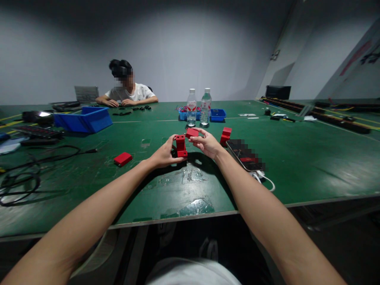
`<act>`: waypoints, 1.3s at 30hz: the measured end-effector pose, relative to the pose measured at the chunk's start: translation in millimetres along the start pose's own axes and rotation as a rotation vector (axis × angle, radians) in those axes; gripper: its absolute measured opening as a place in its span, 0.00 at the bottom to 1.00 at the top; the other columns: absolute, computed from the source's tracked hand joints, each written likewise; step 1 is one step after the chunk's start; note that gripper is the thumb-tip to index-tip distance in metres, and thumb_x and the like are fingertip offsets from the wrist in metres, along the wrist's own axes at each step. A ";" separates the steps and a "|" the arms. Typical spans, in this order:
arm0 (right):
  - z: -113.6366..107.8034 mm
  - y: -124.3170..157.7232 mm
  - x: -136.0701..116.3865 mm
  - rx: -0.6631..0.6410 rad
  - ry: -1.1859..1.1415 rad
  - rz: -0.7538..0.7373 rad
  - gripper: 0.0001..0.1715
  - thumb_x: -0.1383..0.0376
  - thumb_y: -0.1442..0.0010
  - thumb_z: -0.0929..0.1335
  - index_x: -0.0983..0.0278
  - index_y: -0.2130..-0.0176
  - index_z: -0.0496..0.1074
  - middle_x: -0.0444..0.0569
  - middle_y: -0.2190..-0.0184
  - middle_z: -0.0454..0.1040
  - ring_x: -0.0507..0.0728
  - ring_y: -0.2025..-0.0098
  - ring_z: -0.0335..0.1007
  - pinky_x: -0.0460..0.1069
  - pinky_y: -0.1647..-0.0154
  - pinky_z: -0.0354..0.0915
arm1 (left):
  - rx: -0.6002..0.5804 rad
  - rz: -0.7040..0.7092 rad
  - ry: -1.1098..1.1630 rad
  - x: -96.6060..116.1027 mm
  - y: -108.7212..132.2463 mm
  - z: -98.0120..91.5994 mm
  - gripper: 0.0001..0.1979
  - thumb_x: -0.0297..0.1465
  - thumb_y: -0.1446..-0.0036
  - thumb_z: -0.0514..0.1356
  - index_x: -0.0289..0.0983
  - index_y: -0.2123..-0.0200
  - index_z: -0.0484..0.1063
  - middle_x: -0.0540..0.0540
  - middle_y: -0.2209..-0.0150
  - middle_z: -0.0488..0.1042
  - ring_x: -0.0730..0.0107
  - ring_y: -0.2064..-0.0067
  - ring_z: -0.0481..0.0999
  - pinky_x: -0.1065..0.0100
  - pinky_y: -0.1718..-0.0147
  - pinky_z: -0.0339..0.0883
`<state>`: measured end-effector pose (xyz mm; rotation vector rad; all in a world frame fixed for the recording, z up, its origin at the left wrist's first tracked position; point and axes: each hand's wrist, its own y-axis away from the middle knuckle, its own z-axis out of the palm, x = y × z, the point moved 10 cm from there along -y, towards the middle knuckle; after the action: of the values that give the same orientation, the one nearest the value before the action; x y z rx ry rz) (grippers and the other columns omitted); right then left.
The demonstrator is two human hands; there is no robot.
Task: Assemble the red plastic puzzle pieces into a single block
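Observation:
My left hand (165, 153) is closed around a red notched block (181, 146), which stands upright with two dark holes in its top. Just to its right, my right hand (208, 143) pinches a smaller red block (192, 133) between thumb and fingers. The two red pieces are close together; whether they touch I cannot tell. Another red notched block (226, 136) stands on the table beyond my right wrist, beside a phone (246, 155). A flat red block (122, 159) lies on the table left of my left hand.
Two water bottles (205, 109) stand ahead, by a small blue tray (218, 114). A large blue bin (84, 119) and black cables (32, 170) are on the left of the green table (148, 138). Across it sits a person (130, 92), hands by small black parts. A white cable (268, 182) leaves the phone.

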<state>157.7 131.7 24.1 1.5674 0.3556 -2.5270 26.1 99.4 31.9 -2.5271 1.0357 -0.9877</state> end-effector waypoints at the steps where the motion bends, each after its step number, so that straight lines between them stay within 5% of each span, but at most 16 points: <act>1: 0.1 0.2 0.3 -0.001 0.005 0.001 0.33 0.75 0.61 0.76 0.61 0.55 0.68 0.44 0.69 0.78 0.49 0.71 0.74 0.42 0.69 0.66 | 0.001 0.001 -0.001 -0.4 0.0 -0.1 0.45 0.45 0.53 0.66 0.37 0.39 0.46 0.34 0.43 0.62 0.53 0.45 0.69 0.56 0.52 0.70; 5: -0.4 0.7 0.6 0.010 0.030 0.009 0.30 0.71 0.60 0.77 0.62 0.56 0.69 0.44 0.69 0.78 0.50 0.71 0.74 0.43 0.71 0.65 | 0.003 0.000 -0.006 -2.7 0.2 0.2 0.45 0.45 0.54 0.66 0.36 0.39 0.46 0.34 0.43 0.62 0.53 0.46 0.70 0.56 0.51 0.70; 9: -2.5 0.6 0.3 0.043 0.068 0.032 0.18 0.55 0.51 0.75 0.64 0.65 0.72 0.45 0.74 0.76 0.49 0.75 0.71 0.42 0.77 0.62 | 0.005 -0.019 -0.013 -4.5 0.4 0.3 0.46 0.45 0.54 0.66 0.36 0.39 0.47 0.34 0.43 0.63 0.53 0.46 0.70 0.55 0.50 0.68; 17: 5.2 2.8 4.5 0.003 0.170 0.062 0.28 0.43 0.53 0.72 0.65 0.75 0.70 0.41 0.84 0.65 0.47 0.82 0.59 0.44 0.80 0.56 | 0.005 -0.035 -0.015 -3.5 0.8 -1.1 0.45 0.44 0.55 0.66 0.37 0.39 0.48 0.36 0.44 0.63 0.56 0.49 0.72 0.56 0.51 0.69; 25: 29.8 9.5 6.8 -0.186 0.196 0.012 0.23 0.51 0.56 0.76 0.65 0.69 0.72 0.40 0.80 0.69 0.45 0.80 0.60 0.42 0.78 0.54 | 0.077 -0.099 -0.134 -0.8 1.9 -6.6 0.45 0.50 0.57 0.65 0.37 0.41 0.53 0.38 0.46 0.65 0.56 0.53 0.73 0.56 0.53 0.69; 39: 13.4 3.3 -1.5 -0.083 0.391 -0.125 0.29 0.61 0.56 0.76 0.61 0.53 0.72 0.48 0.62 0.76 0.50 0.69 0.69 0.43 0.75 0.59 | 0.229 -0.302 -0.430 -4.5 7.6 -26.4 0.45 0.54 0.58 0.64 0.38 0.41 0.53 0.38 0.51 0.65 0.49 0.53 0.73 0.53 0.57 0.69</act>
<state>147.7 124.8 30.7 2.0616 0.6117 -2.2408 2.1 98.0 45.9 -2.5778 0.4057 -0.5442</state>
